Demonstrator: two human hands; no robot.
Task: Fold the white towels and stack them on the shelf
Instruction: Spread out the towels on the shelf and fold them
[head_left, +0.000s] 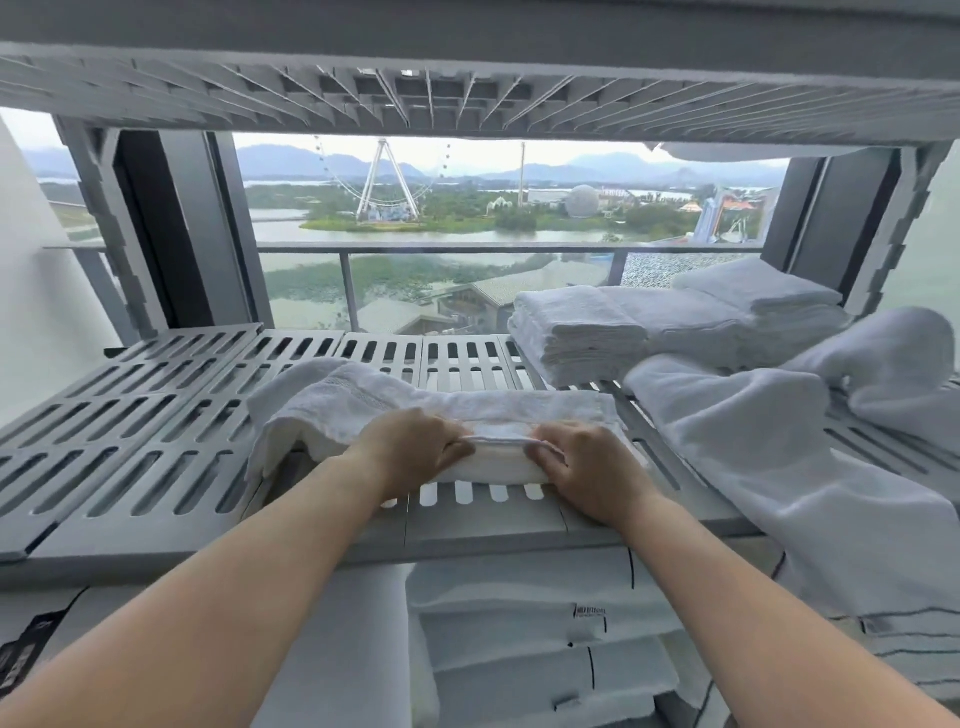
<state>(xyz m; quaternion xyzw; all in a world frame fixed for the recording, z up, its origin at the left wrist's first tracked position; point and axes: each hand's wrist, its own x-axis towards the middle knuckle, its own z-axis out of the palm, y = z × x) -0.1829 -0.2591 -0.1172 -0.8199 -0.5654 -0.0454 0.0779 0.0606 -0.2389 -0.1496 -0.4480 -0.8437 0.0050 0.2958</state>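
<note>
White: one towel (415, 400) on the shelf (130, 415), gripped at its near fold by left hand (410, 447) and right hand (587, 467).

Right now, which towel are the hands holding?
The middle towel at the shelf front, pinched by left hand and right hand; the other towels lie untouched rightward.

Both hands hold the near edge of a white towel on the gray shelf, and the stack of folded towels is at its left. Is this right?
Not quite. The head view shows the stack of folded towels at the right of the towel, not its left. The rest is correct.
</note>
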